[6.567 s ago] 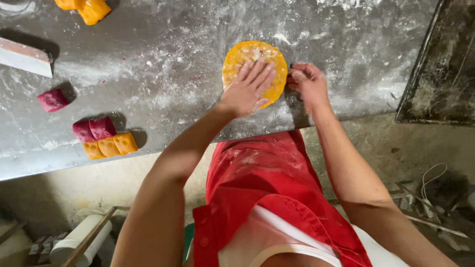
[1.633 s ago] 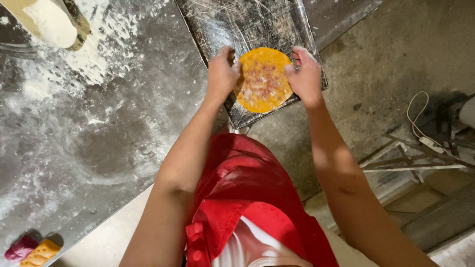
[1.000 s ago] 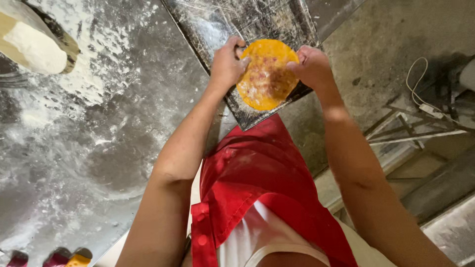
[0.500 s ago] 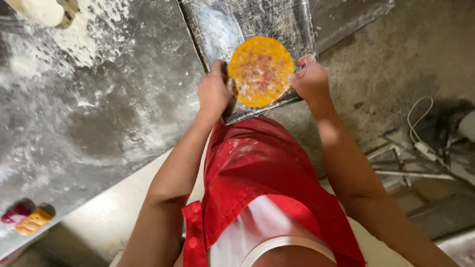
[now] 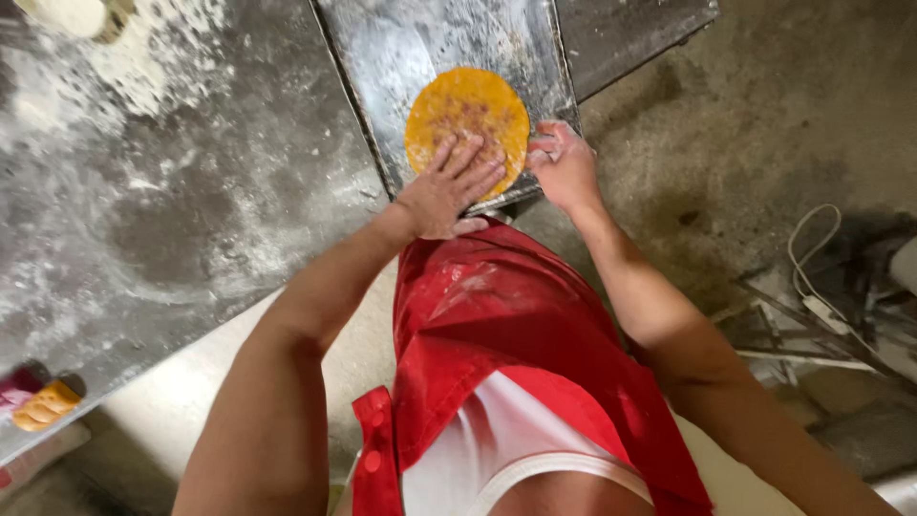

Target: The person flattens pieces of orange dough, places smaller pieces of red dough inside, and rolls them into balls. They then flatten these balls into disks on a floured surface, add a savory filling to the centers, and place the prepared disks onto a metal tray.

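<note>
Vs 0.5 s ago: orange dough disc (image 5: 467, 119) now flat on metal tray (image 5: 401, 57), upper centre of frame. Left hand (image 5: 447, 191) moved onto it, open, fingers spread, pressing lower edge. Right hand (image 5: 564, 167) at disc's right rim, fingers loosely curled, gripping nothing. Orange and pink dough pcs (image 5: 38, 401) lower left on floured table (image 5: 191, 220).

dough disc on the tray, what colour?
Orange-yellow with reddish specks: the dough disc, head view.

The metal tray (image 5: 401, 57) looks dull and flour-streaked; the orange dough disc (image 5: 466, 115) is matt and speckled; the steel bench (image 5: 172, 210) is scuffed, dusted white; the red apron (image 5: 497, 334) shines like coated cloth
</note>
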